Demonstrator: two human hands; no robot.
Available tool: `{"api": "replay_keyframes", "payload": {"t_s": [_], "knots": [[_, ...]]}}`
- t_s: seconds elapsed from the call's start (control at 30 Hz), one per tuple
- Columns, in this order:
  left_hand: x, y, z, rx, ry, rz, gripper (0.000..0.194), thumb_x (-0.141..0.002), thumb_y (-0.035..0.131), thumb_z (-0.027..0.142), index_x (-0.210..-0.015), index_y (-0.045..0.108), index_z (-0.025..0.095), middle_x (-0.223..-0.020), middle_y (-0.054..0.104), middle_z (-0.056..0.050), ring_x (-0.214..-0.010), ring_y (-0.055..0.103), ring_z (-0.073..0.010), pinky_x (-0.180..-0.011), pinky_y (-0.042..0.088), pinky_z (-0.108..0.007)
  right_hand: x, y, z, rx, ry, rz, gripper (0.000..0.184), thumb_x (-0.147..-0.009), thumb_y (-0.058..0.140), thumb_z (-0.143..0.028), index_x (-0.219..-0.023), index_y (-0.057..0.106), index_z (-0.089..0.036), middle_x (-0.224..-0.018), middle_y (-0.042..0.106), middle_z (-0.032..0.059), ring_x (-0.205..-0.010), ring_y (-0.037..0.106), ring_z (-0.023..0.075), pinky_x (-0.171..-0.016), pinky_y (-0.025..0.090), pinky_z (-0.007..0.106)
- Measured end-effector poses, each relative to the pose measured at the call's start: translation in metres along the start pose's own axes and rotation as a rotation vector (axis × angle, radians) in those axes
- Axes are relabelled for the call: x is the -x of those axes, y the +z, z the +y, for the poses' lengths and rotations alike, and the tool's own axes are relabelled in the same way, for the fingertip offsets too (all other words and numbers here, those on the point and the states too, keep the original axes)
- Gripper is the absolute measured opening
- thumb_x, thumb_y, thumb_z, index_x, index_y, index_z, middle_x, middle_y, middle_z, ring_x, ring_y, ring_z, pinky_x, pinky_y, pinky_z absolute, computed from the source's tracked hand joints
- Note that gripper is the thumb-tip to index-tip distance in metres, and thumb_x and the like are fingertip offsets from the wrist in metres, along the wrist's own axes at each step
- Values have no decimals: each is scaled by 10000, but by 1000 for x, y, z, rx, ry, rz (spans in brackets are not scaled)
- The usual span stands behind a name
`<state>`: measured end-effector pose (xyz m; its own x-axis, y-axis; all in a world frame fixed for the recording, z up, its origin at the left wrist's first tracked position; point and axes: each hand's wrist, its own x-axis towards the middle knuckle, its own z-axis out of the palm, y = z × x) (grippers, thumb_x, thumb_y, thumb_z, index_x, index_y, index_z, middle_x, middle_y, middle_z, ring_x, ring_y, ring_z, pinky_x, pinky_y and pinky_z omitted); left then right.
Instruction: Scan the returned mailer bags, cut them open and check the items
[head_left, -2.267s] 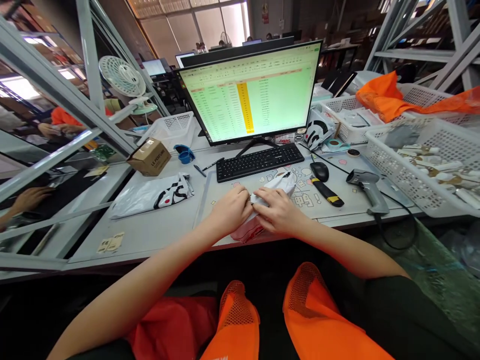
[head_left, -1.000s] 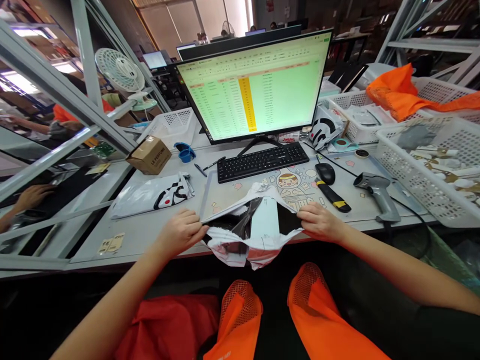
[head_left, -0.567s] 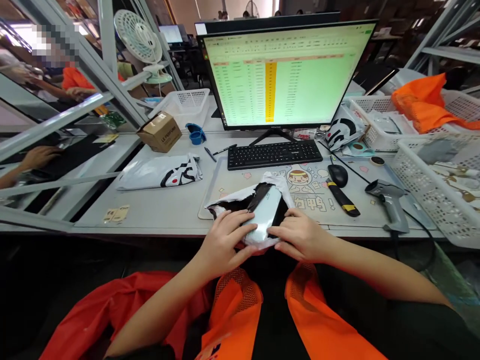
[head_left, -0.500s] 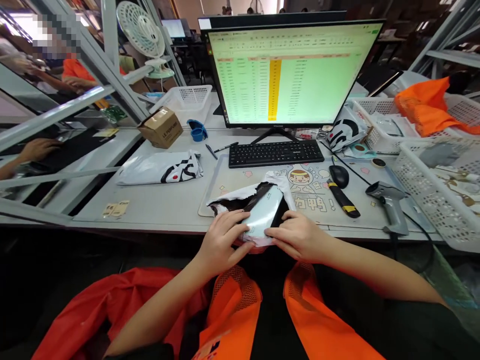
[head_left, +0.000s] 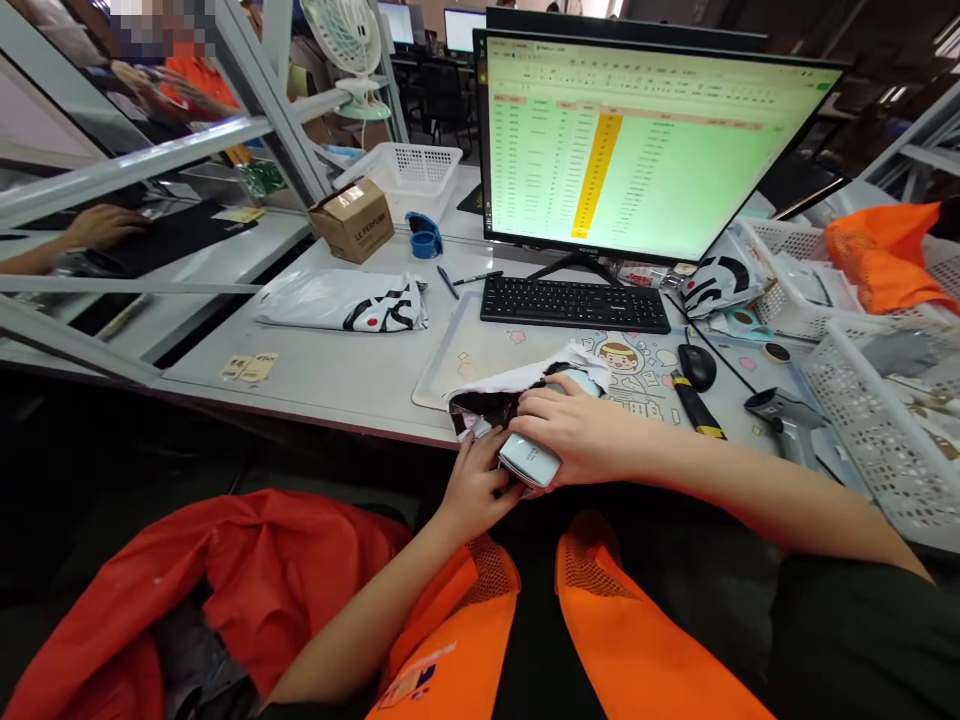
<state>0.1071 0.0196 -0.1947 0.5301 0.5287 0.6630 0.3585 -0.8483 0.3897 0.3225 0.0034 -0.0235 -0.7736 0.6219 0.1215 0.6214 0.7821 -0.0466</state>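
A torn white plastic mailing bag (head_left: pixel 517 380) with a dark inside lies at the front edge of the desk. Out of its torn side comes a pale blue box (head_left: pixel 531 460), its near end showing and the far part still among the plastic. My right hand (head_left: pixel 574 425) is closed over the top of the box. Lower and to the left, my left hand (head_left: pixel 480 480) pinches the bag's edge beside the box, with some fingertips hidden behind it. To the left lies another white mailing bag (head_left: pixel 337 300) with black print, flat on the desk.
Behind the bag stand a keyboard (head_left: pixel 574 304) and a monitor (head_left: pixel 645 150). On the right are a mouse (head_left: pixel 697 367), a utility knife (head_left: pixel 696 407), a barcode scanner (head_left: pixel 787 425) and white baskets (head_left: pixel 862 420). A cardboard box (head_left: pixel 352 222) sits back left. A co-worker's hand (head_left: pixel 109 227) shows far left.
My right hand has moved from the bag's edge onto the pale blue box, which now pokes out of the opening and is turned. My left hand has shifted along the bag. The view has swung left.
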Motion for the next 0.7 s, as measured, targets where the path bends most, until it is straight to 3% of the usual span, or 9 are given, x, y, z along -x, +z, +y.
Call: {"api": "replay_keyframes", "payload": {"t_s": [0.1,0.2,0.33,0.37,0.43,0.53,0.6,0.7], "knots": [[-1,-15,-5,54,-1,33,239,-881,687,232,-656,622,178,-1372,626,-162,-1307,563,-319,-1115,414,-605,1,-5,8,-116,37,32,654,-756,809,-625,-1152,616,-141,-1074,667,124,-1025,617,276,-1022,418,447],[-11,-34,-8,151,-3,79,254,-893,608,168,-645,560,186,-1302,649,-140,-1270,579,-270,-1057,489,-487,13,-11,19,-236,119,149,739,-688,855,-645,-1194,593,-173,-1162,650,133,-1063,620,290,-940,483,404],[-28,-30,-15,253,-109,1,237,-842,554,127,-613,546,191,-1242,663,-117,-1169,641,-230,-964,547,-378,39,-6,51,-400,260,327,771,-590,909,-659,-1163,633,-223,-1137,670,98,-1019,642,292,-907,515,409],[-30,-24,-17,232,-133,-36,233,-813,561,120,-592,554,190,-1201,675,-111,-1111,662,-223,-918,561,-359,46,-3,62,-472,307,437,771,-578,899,-687,-1145,649,-227,-1094,680,86,-981,652,287,-877,527,405],[-32,-8,-20,146,-146,-85,209,-753,599,119,-556,588,189,-1098,698,-104,-1015,678,-231,-873,567,-370,58,3,82,-643,386,786,770,-603,822,-780,-1122,671,-231,-1028,691,74,-933,667,282,-835,549,407],[-39,7,-24,77,-116,-86,212,-757,634,163,-547,629,191,-1003,719,-97,-956,675,-250,-957,534,-456,67,7,102,-795,419,1325,766,-675,708,-836,-1161,675,-245,-1103,692,92,-1041,672,299,-898,564,437],[-46,1,-31,40,-118,-89,279,-827,636,251,-553,628,200,-912,723,-78,-877,673,-230,-1063,472,-527,69,5,106,-827,445,1493,728,-750,632,-825,-1202,668,-255,-1198,673,99,-1158,646,299,-974,552,459],[-50,-32,-52,-41,-123,-130,330,-872,620,348,-566,603,222,-746,684,-38,-763,651,-203,-1150,389,-573,78,2,106,-907,566,1610,653,-898,437,-768,-1222,663,-249,-1254,659,92,-1224,626,269,-1009,553,467]]}}
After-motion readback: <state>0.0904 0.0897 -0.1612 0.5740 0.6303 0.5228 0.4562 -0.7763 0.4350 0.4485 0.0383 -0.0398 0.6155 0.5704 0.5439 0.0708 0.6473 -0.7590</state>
